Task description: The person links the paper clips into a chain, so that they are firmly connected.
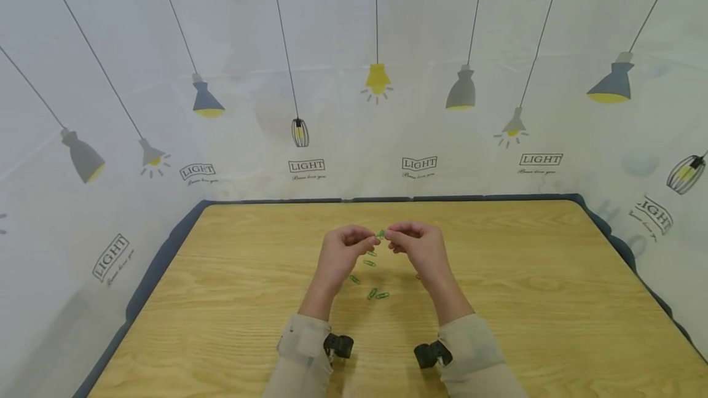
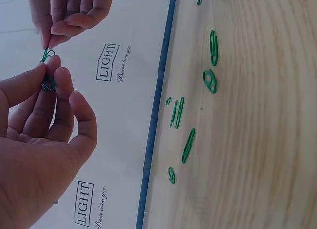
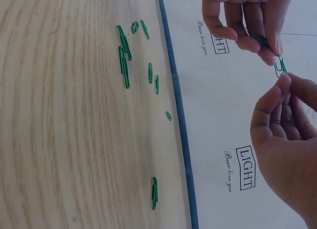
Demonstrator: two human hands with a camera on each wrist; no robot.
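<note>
Left hand [image 1: 344, 252] and right hand [image 1: 426, 250] were raised, turned toward each other, each grip pinching green paper clips [image 1: 381, 234] between them, over a wood-grained surface [image 1: 232, 287] where more skinny, loopy wire clips [image 2: 188, 146] lay scattered.

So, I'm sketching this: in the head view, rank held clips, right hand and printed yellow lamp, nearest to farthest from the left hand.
1. Held clips: pinched by the left hand.
2. Right hand: across, to the right.
3. Printed yellow lamp: far ahead, higher up.
</note>
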